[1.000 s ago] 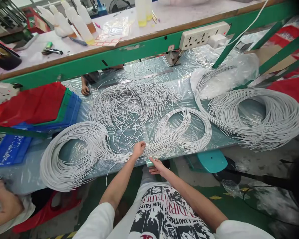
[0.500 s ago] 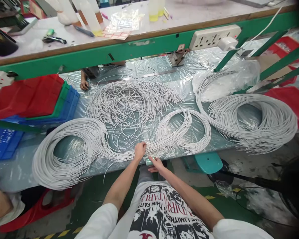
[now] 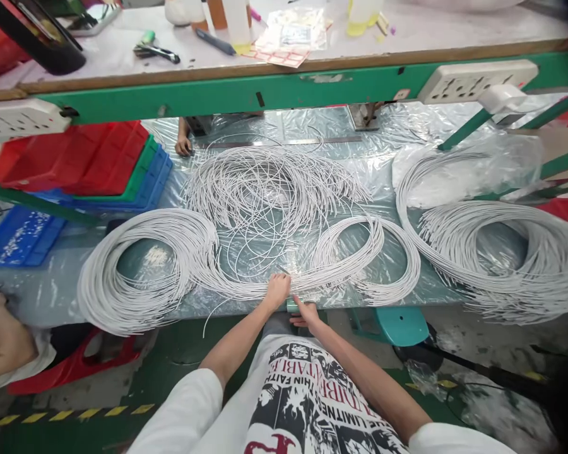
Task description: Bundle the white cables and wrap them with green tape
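My left hand (image 3: 278, 289) is closed over a bundle of thin white cables (image 3: 246, 290) near the table's front edge. The bundle runs left into a large coil (image 3: 97, 271) and right towards a smaller looped coil (image 3: 409, 271). Just below the bundle, my right hand (image 3: 308, 315) grips a roll of greenish clear tape (image 3: 292, 306), which hangs at the table edge. Exactly where the tape meets the cables is hidden by my fingers. Behind both hands lies a loose, tangled heap of white cables (image 3: 265, 183).
Another big cable coil (image 3: 549, 271) lies at the right. Red, green and blue bins (image 3: 118, 157) are stacked at the left. A shelf with a green beam (image 3: 284, 94) spans the back. A teal stool (image 3: 402, 325) stands below the edge. Co-workers' hands (image 3: 183, 145) show at back and left.
The view has swung, so the scene sits differently in the picture. Both hands stay at the cable bundle, the left still closed on it and the right still holding the tape roll.
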Action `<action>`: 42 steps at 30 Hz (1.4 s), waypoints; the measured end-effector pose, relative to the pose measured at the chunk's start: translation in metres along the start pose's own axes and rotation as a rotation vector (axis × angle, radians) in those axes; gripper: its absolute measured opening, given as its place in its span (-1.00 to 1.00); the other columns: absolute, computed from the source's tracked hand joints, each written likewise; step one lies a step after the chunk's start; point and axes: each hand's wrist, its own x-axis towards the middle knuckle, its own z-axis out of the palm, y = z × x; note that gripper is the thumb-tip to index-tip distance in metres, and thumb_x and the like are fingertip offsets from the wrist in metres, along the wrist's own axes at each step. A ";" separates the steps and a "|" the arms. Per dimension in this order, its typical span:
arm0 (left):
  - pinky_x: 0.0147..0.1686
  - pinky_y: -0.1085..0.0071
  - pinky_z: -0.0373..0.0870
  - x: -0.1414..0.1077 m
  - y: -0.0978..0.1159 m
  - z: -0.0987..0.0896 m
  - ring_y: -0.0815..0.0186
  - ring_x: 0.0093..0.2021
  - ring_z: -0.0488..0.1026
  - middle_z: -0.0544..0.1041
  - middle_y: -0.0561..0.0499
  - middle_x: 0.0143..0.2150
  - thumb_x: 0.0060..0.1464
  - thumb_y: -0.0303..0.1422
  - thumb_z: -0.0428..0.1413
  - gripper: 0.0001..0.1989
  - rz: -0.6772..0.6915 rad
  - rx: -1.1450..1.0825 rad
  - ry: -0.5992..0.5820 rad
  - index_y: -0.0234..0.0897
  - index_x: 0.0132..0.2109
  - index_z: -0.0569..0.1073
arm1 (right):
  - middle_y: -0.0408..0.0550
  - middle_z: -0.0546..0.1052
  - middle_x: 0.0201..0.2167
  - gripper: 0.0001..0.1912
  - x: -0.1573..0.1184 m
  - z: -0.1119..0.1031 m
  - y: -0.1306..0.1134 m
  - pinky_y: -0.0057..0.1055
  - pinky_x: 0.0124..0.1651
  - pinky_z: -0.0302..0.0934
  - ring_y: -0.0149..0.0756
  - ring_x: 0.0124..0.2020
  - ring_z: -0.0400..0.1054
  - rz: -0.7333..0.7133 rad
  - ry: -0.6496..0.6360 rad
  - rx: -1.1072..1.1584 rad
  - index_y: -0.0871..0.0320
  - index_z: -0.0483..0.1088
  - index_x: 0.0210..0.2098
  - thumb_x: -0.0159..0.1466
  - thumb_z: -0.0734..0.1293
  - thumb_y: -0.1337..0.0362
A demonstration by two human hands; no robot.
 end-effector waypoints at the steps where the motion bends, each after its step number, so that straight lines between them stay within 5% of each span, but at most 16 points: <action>1: 0.06 0.17 0.16 -0.005 -0.001 0.000 0.10 -0.03 0.41 0.52 -0.25 -0.14 0.21 -0.49 -0.08 -0.76 0.015 -0.012 0.001 -0.39 -0.15 0.48 | 0.21 0.52 -0.23 -0.29 0.000 0.001 -0.001 -0.47 -0.61 0.38 -0.23 -0.48 0.51 0.003 0.000 -0.002 0.28 0.20 -0.04 0.16 0.30 -0.23; 8: 0.14 0.15 0.18 -0.025 -0.007 0.001 0.11 0.11 0.36 0.45 -0.20 0.08 0.15 -0.50 -0.01 -0.67 0.027 -0.180 0.045 -0.32 0.07 0.37 | 0.25 0.52 -0.21 -0.37 -0.007 0.002 -0.010 -0.43 -0.56 0.40 -0.22 -0.50 0.50 0.030 0.007 -0.012 0.30 0.23 -0.07 0.20 0.32 -0.15; 17: 0.16 0.20 0.19 -0.017 -0.019 -0.022 0.15 0.11 0.35 0.45 -0.20 0.07 0.24 -0.28 -0.13 -0.64 -0.354 -0.552 0.217 -0.33 0.07 0.36 | 0.19 0.56 -0.24 -0.43 -0.047 -0.013 -0.035 -0.38 -0.39 0.47 -0.22 -0.45 0.53 0.021 -0.183 0.012 0.27 0.29 -0.08 0.23 0.29 -0.14; 22: -0.16 0.23 0.39 -0.049 -0.012 -0.027 0.13 -0.23 0.52 0.59 -0.19 -0.29 0.20 0.03 -0.18 -0.43 -0.539 -0.849 0.014 -0.36 -0.26 0.51 | 0.18 0.56 -0.22 -0.45 -0.063 -0.027 -0.055 -0.34 -0.34 0.48 -0.22 -0.43 0.53 -0.053 -0.265 -0.013 0.28 0.30 -0.10 0.25 0.28 -0.13; 25: -0.31 0.29 0.41 -0.058 0.006 -0.023 0.16 -0.35 0.54 0.60 -0.23 -0.35 0.10 0.22 -0.25 -0.22 -0.568 -1.042 -0.165 -0.40 -0.28 0.54 | 0.16 0.57 -0.29 -0.45 -0.068 -0.041 -0.061 -0.38 -0.39 0.46 -0.19 -0.45 0.53 -0.097 -0.299 -0.061 0.28 0.28 -0.10 0.23 0.31 -0.12; 30: -0.34 0.41 0.35 -0.030 0.036 -0.013 0.23 -0.30 0.51 0.59 -0.21 -0.25 -0.09 0.21 0.07 -0.33 -0.590 -1.292 -0.106 -0.38 -0.24 0.54 | 0.06 0.56 -0.40 -0.51 -0.070 -0.065 -0.059 -0.42 -0.45 0.44 -0.22 -0.52 0.51 -0.150 -0.364 -0.140 0.25 0.31 -0.15 0.20 0.37 -0.06; 36: -0.40 0.45 0.26 0.015 0.045 -0.011 0.32 -0.38 0.45 0.57 -0.07 -0.36 -0.18 -0.08 0.27 -0.59 -0.549 -1.174 -0.021 -0.34 -0.28 0.55 | 0.04 0.56 -0.41 -0.48 -0.053 -0.084 -0.046 -0.46 -0.45 0.44 -0.26 -0.50 0.51 -0.149 -0.309 -0.162 0.24 0.29 -0.10 0.23 0.33 -0.09; 42: -0.31 0.41 0.33 0.032 0.049 -0.018 0.30 -0.38 0.45 0.58 -0.03 -0.41 -0.16 -0.18 0.27 -0.71 -0.471 -1.048 -0.082 -0.34 -0.35 0.58 | 0.14 0.57 -0.39 -0.31 -0.034 -0.103 -0.032 -0.47 -0.48 0.42 -0.24 -0.48 0.52 -0.107 -0.245 -0.159 0.29 0.21 0.03 0.17 0.35 -0.15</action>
